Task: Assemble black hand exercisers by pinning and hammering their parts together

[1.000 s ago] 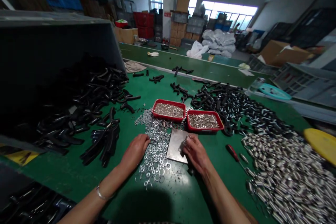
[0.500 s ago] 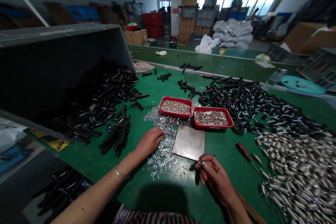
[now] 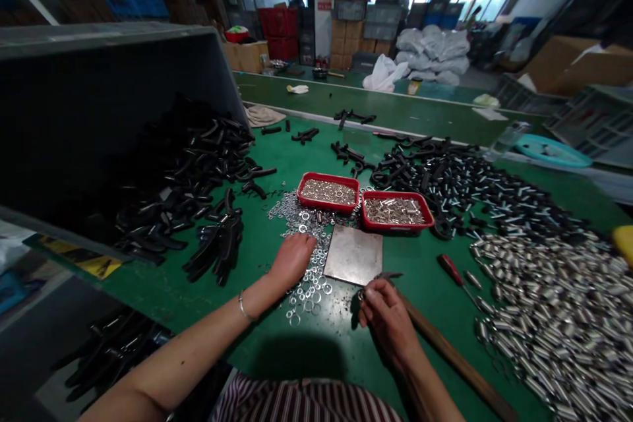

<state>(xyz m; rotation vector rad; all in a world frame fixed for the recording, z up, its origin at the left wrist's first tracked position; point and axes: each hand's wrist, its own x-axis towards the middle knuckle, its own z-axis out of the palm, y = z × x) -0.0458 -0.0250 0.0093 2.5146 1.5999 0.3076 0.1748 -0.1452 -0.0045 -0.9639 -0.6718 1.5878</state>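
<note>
My left hand rests on the loose metal washers, its fingers curled down and together; what lies under the fingertips is hidden. My right hand is closed in a pinch just off the near right corner of the square steel plate. Between thumb and fingers is a small metal ring, partly covered. Beside that hand lies a hammer, its wooden handle slanting toward me. Beyond the plate stand two red trays, one holding small rings and the other short metal pins.
A tipped grey bin spills black curved handles on the left. At right lie a red screwdriver, a heap of metal cylinders and black parts with metal pins. A green ledge runs behind.
My left hand has slid right over the washers. My right hand has moved slightly left toward the plate's corner, and more of the hammer shows. The whole view has shifted a little.
</note>
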